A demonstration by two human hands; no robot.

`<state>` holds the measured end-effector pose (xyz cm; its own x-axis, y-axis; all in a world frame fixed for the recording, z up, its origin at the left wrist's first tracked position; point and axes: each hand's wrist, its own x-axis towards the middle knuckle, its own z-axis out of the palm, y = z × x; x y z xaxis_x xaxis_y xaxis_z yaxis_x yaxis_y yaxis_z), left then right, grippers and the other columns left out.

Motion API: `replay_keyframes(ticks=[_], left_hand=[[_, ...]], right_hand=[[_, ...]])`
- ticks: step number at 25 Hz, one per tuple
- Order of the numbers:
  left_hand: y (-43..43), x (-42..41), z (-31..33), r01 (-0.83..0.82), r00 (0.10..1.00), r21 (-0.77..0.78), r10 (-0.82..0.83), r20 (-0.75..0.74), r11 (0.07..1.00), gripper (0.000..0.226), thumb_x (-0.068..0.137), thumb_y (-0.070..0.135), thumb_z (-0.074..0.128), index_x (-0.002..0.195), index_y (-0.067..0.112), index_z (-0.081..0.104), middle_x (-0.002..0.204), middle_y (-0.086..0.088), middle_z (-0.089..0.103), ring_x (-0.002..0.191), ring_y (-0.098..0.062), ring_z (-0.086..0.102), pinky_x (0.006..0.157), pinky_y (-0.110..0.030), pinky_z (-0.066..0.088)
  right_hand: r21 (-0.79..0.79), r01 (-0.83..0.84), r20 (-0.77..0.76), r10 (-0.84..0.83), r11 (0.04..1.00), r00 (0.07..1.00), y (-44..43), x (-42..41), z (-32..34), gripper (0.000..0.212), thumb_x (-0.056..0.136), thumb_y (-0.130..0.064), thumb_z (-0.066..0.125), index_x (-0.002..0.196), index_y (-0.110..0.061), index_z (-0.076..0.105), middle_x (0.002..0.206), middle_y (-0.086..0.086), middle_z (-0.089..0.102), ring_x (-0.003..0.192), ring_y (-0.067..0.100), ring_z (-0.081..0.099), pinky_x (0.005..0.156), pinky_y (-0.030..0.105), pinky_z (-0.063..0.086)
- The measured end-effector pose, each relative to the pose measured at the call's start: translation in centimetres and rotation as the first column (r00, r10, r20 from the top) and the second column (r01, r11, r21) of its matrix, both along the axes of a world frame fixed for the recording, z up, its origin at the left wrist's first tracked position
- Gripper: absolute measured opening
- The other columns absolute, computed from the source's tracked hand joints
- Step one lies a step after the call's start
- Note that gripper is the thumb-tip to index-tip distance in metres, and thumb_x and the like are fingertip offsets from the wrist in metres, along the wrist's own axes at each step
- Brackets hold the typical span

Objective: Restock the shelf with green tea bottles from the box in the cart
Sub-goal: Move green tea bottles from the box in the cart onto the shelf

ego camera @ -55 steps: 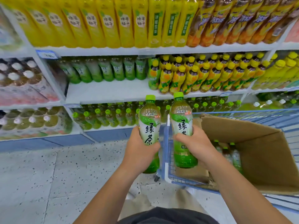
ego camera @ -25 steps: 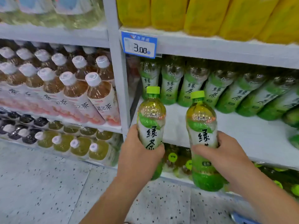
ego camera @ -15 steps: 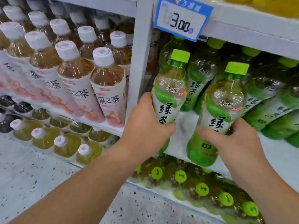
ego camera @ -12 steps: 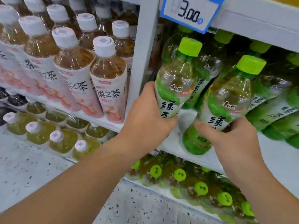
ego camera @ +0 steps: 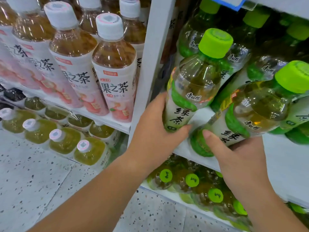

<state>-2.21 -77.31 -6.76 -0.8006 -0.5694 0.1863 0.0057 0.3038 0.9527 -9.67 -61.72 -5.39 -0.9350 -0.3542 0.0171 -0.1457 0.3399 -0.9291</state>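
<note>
Both bottles sit closer to the shelf [ego camera: 284,158] than 0.5 s ago, bases at its front edge, just right of the upright post [ego camera: 150,64]. Left hand [ego camera: 155,131] grips the left green tea bottle [ego camera: 192,87] round its lower label, near upright. Right hand [ego camera: 239,158], thumb across the base, holds the right green tea bottle [ego camera: 250,114] tilted right, just in front of the stocked row [ego camera: 240,52].

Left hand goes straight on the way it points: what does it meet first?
Probably the stocked green tea bottle at the back of the shelf, right behind the held bottle the left hand grips. The gap between them is unclear.
</note>
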Motion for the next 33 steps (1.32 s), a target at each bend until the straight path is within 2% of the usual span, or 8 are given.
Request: replay_keyframes(ticks=[4,7,10,12,16,23,29,33], left_hand=[[1.1,1.4,-2.2,-0.071,0.97,-0.148,0.103,0.221,0.986,0.071,0.084,0.034,0.078,0.145,0.031,0.043,0.135,0.016,0.051,0.123,0.005,0.047,0.1,-0.008,0.04],[2.4,1.0,-2.8,-0.15,0.95,-0.183,0.192,0.244,0.972,0.084,0.091,0.038,0.069,0.159,0.027,0.021,0.149,0.013,0.032,0.137,0.0,0.032,0.096,0.008,0.02],[2.7,0.3,-3.0,-0.172,0.949,-0.233,0.225,0.223,0.957,0.085,0.094,0.036,0.065,0.16,0.024,0.013,0.152,0.009,0.028,0.143,-0.009,0.031,0.113,-0.022,0.035],[2.6,0.0,-2.8,-0.182,0.941,-0.261,0.245,0.233,0.948,0.083,0.094,0.035,0.065,0.159,0.023,0.014,0.153,0.007,0.031,0.143,-0.013,0.034,0.113,-0.034,0.04],[2.1,-1.1,-2.7,-0.215,0.92,-0.266,0.286,0.267,0.94,0.072,0.096,0.031,0.062,0.155,0.021,0.02,0.15,0.003,0.041,0.138,-0.015,0.039,0.11,-0.034,0.04],[1.4,-2.8,-3.3,-0.214,0.884,-0.399,0.35,0.308,0.892,0.071,0.098,0.032,0.058,0.155,0.011,0.021,0.154,-0.008,0.039,0.143,-0.02,0.038,0.115,-0.038,0.037],[1.0,-3.8,-3.6,-0.233,0.854,-0.487,0.417,0.311,0.842,0.076,0.097,0.037,0.057,0.157,0.013,0.018,0.158,-0.008,0.034,0.148,-0.02,0.03,0.118,-0.041,0.032],[1.3,-3.9,-3.9,-0.283,0.849,-0.442,0.436,0.297,0.851,0.071,0.096,0.037,0.06,0.154,0.012,0.025,0.152,-0.009,0.045,0.141,-0.022,0.043,0.114,-0.038,0.04]], right_hand=[[0.143,-0.001,0.042,-0.005,0.99,0.999,1.5,0.6,-0.8,0.053,0.068,-0.043,0.082,0.109,-0.054,0.05,0.108,-0.036,0.058,0.099,-0.022,0.053,0.083,0.016,0.039],[0.219,0.036,0.02,-0.041,0.975,0.999,2.1,0.8,-1.9,0.048,0.067,-0.049,0.08,0.105,-0.049,0.051,0.102,-0.024,0.064,0.095,-0.006,0.059,0.079,0.027,0.044],[0.251,0.033,-0.02,-0.029,0.968,0.999,1.9,0.2,-2.5,0.043,0.072,-0.043,0.08,0.105,-0.034,0.054,0.087,-0.007,0.066,0.078,0.006,0.061,0.069,0.026,0.045],[0.244,0.012,-0.035,-0.003,0.97,0.999,1.4,-0.2,-2.4,0.039,0.074,-0.04,0.079,0.104,-0.032,0.055,0.081,-0.002,0.065,0.073,0.007,0.06,0.063,0.017,0.044],[0.188,0.022,-0.032,-0.016,0.982,0.999,0.2,-1.0,-2.6,0.038,0.077,-0.036,0.08,0.107,-0.032,0.056,0.076,0.002,0.064,0.068,0.009,0.059,0.058,0.009,0.045],[0.101,0.038,0.049,-0.043,0.994,0.998,-1.4,-2.6,-3.3,0.046,0.079,-0.038,0.08,0.118,-0.034,0.056,0.066,0.014,0.061,0.05,0.01,0.053,0.045,0.012,0.04],[0.114,0.076,-0.001,-0.076,0.991,0.997,-2.1,-2.4,-4.1,0.053,0.079,-0.05,0.074,0.127,-0.044,0.054,0.057,0.007,0.055,0.053,0.012,0.053,0.055,0.024,0.039],[0.145,0.088,-0.005,-0.089,0.986,0.996,-2.5,-2.8,-4.3,0.056,0.081,-0.054,0.071,0.134,-0.041,0.056,0.053,-0.001,0.046,0.05,0.01,0.047,0.049,0.013,0.037]])
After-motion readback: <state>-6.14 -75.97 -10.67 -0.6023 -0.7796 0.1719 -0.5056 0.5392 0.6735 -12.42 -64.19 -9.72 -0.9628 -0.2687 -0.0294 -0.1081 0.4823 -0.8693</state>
